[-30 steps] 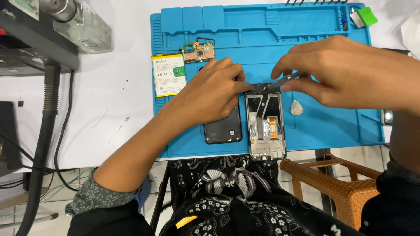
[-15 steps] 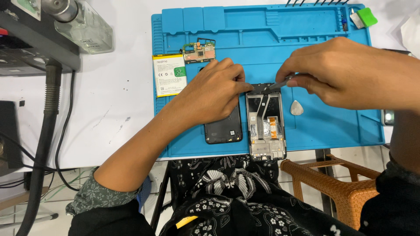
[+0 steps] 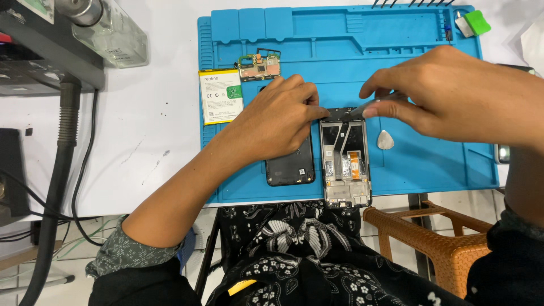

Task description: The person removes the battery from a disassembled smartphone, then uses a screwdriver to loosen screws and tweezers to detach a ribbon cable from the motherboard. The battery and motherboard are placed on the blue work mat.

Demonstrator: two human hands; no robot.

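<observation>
An opened phone frame [image 3: 344,161] lies on the blue repair mat [image 3: 340,51], its lower end over the table's front edge. My left hand [image 3: 280,116] rests on the mat with its fingertips pressing the frame's top left corner. My right hand [image 3: 447,93] pinches a thin metal tool [image 3: 374,105] whose tip touches the frame's top edge. A black back cover [image 3: 292,167] lies partly under my left hand, just left of the frame.
A white battery [image 3: 220,96] and a green circuit board [image 3: 259,66] lie at the mat's left. A grey pick [image 3: 385,139] sits right of the frame. A black hose [image 3: 54,187] and cables hang at the left. A brown wicker stool [image 3: 447,243] stands below the table.
My right hand has shifted slightly to the right and the tool tip now shows at the frame's top edge. My left hand has stayed in place.
</observation>
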